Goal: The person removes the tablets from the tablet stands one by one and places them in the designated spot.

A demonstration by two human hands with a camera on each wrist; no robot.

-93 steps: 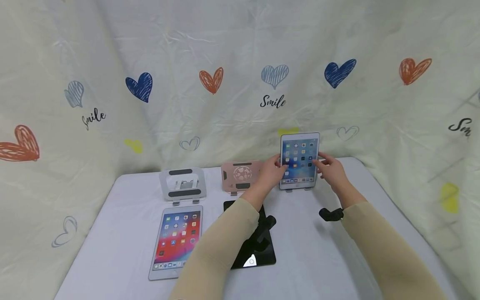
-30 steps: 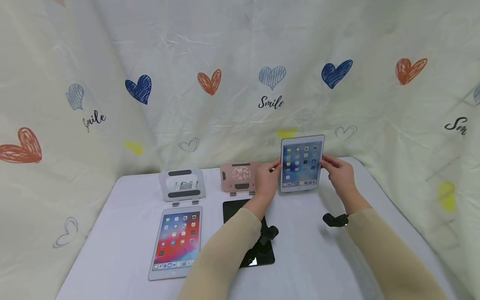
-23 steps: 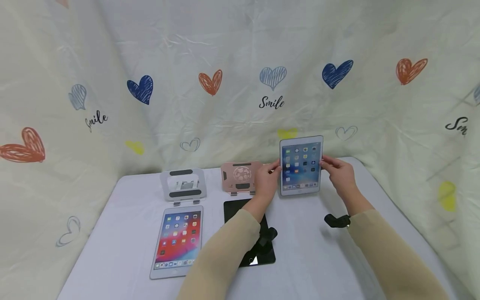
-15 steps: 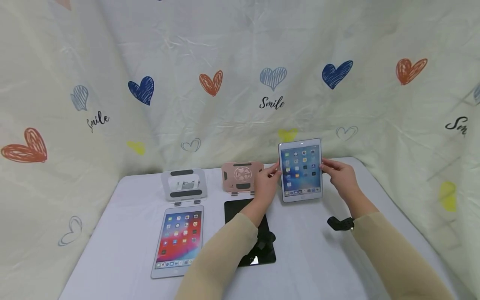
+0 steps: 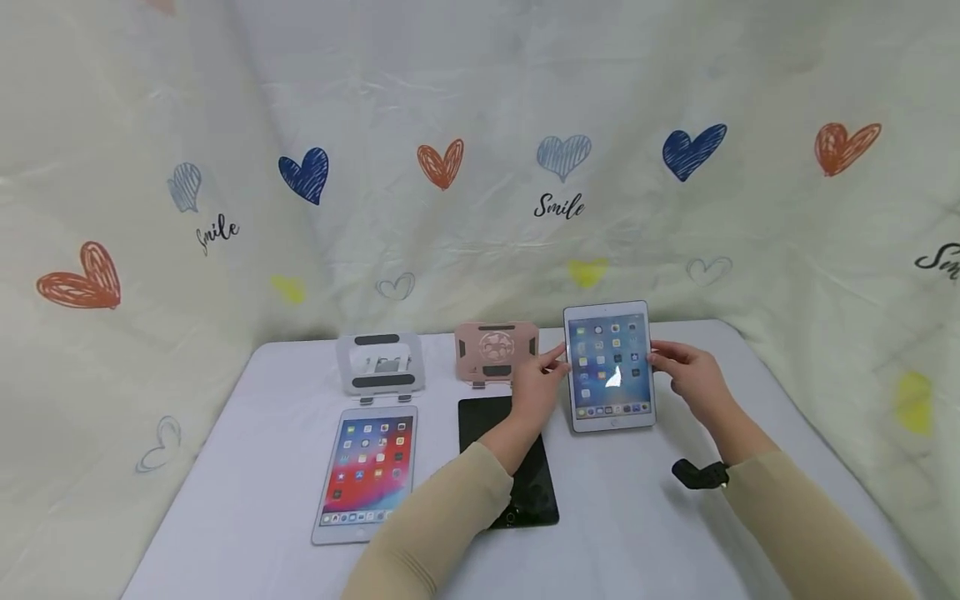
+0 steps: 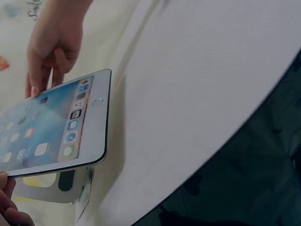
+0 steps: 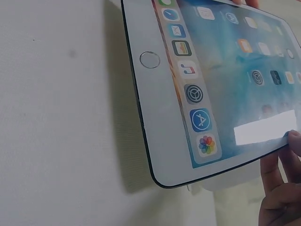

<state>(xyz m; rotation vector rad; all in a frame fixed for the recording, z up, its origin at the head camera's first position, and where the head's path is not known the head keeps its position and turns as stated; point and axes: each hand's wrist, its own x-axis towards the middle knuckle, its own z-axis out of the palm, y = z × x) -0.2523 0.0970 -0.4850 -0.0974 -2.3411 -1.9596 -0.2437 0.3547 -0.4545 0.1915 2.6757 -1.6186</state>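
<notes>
A white tablet (image 5: 609, 367) with a blue home screen stands tilted up at the right of the table, pinched by its two side edges. My left hand (image 5: 534, 392) pinches the left edge, thumb on the front. My right hand (image 5: 697, 383) pinches the opposite edge, with its thumb (image 7: 294, 136) at the screen border in the right wrist view. Behind the tablet, a grey tablet stand (image 6: 51, 190) with a dark pad shows in the left wrist view; the tablet hides it in the head view. The tablet's lower edge casts a shadow on the cloth.
A pink stand (image 5: 468, 354) and a pale grey stand (image 5: 345, 367) stand along the back. A black tablet (image 5: 542, 492) lies under my left forearm, and a white tablet (image 5: 367, 475) with a red-blue screen lies left of it. A printed curtain (image 5: 480, 250) hangs behind.
The tablet rested on the stand's feet at first. It has come off them toward me and lower, both hands moving with it; my left thumb has shifted outward to its edge.
</notes>
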